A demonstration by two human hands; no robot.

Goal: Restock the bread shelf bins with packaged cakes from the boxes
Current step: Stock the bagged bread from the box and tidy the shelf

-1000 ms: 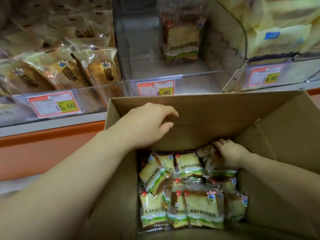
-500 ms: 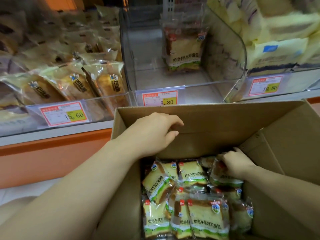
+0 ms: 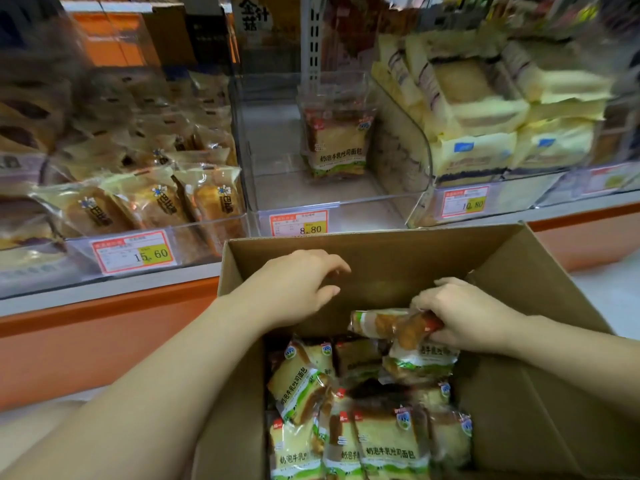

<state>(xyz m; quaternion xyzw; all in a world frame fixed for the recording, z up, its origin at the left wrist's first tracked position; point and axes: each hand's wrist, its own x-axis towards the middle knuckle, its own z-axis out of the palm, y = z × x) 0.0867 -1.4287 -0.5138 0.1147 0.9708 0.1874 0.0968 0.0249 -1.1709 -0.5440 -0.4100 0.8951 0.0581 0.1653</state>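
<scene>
An open cardboard box (image 3: 398,258) stands below the shelf, holding several packaged cakes (image 3: 388,441) with green and white labels. My right hand (image 3: 460,313) grips one packaged cake (image 3: 388,323) by its end, lifted above the others inside the box. My left hand (image 3: 294,289) hovers over the box's left side with fingers loosely curled, holding nothing. Straight above the box is a clear shelf bin (image 3: 332,209) with a single packaged cake (image 3: 337,143) standing at its back.
A bin of brown bread packs (image 3: 149,206) sits to the left, and a bin stacked with yellow cake packs (image 3: 485,140) to the right. Price tags (image 3: 299,223) line the bin fronts. An orange shelf edge (image 3: 104,313) runs below them.
My right hand has closed on a cake pack and raised it out of the pile. The view has tilted upward, showing more of the shelf. My left hand stays over the box.
</scene>
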